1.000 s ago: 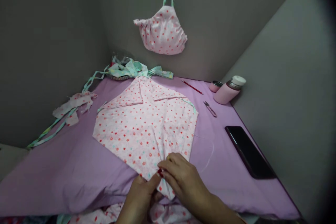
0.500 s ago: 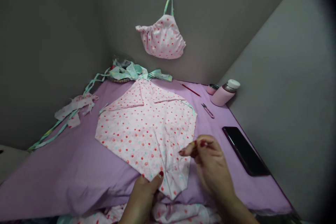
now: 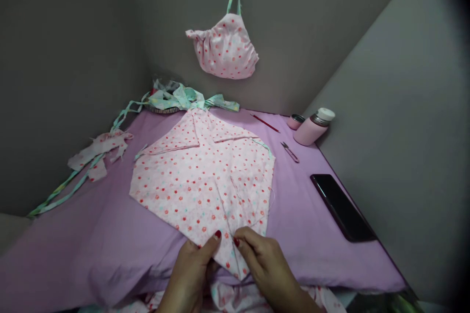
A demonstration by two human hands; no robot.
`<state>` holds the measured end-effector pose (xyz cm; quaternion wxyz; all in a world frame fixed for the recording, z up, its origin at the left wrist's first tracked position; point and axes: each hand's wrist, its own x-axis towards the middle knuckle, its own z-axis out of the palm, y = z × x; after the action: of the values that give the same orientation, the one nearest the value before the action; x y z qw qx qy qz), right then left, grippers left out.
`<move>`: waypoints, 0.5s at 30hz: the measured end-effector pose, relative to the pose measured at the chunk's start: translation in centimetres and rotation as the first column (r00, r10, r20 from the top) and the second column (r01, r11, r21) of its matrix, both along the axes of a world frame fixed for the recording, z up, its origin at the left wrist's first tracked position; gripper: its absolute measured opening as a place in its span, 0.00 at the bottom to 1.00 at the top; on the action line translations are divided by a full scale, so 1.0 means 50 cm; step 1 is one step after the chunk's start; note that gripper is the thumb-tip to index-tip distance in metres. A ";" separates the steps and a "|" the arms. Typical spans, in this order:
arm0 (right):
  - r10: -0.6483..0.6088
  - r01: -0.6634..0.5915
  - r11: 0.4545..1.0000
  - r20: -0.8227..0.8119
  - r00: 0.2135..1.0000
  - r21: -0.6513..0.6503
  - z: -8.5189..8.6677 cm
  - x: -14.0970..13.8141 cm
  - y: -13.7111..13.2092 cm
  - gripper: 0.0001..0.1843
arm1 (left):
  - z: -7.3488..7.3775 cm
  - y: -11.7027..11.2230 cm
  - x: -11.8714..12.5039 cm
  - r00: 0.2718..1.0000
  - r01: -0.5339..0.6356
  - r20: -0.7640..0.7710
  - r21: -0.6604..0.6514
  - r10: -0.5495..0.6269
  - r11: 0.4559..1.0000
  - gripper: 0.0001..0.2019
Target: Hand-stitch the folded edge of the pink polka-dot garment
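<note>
A pink floral fabric (image 3: 201,176) lies spread on the purple cloth (image 3: 91,239) in front of me. My left hand (image 3: 191,274) pinches the fabric's near edge, thumb on top. My right hand (image 3: 264,264) sits just to its right, with thumb and fingers closed in a pinch at the same edge. What they pinch is too small to make out. A thin white thread (image 3: 270,199) loops over the fabric's right side towards my right hand. More floral fabric (image 3: 235,298) hangs below my hands.
Thread snips (image 3: 290,152), a red pencil (image 3: 266,123), a pink flask (image 3: 312,127) with its cap (image 3: 295,121) and a black phone (image 3: 341,208) lie at the right. Green strips (image 3: 183,98) and fabric scraps (image 3: 97,149) lie at back left. A floral pouch (image 3: 223,49) hangs on the wall.
My right hand rose up and to the right from the fabric's edge, drawing the thread out, then came back down to the edge beside my left hand. My left hand kept its pinch.
</note>
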<state>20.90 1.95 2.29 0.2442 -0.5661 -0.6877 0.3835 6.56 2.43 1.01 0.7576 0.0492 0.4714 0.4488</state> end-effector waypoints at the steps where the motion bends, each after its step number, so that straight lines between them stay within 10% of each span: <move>1: 0.017 -0.018 1.000 0.027 0.999 0.009 -0.002 0.001 -0.002 0.12 | -0.003 -0.001 0.000 1.000 -0.004 0.002 0.001 0.004 1.000 0.22; 15: 0.073 -0.076 0.997 0.122 0.990 0.019 -0.012 0.008 -0.003 0.13 | -0.009 -0.001 0.002 0.989 0.010 -0.147 -0.017 -0.013 1.000 0.18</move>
<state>21.29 1.80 1.67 0.1944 -0.5591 -0.7264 0.3491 6.64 2.39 0.55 0.7238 0.0786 0.5292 0.4358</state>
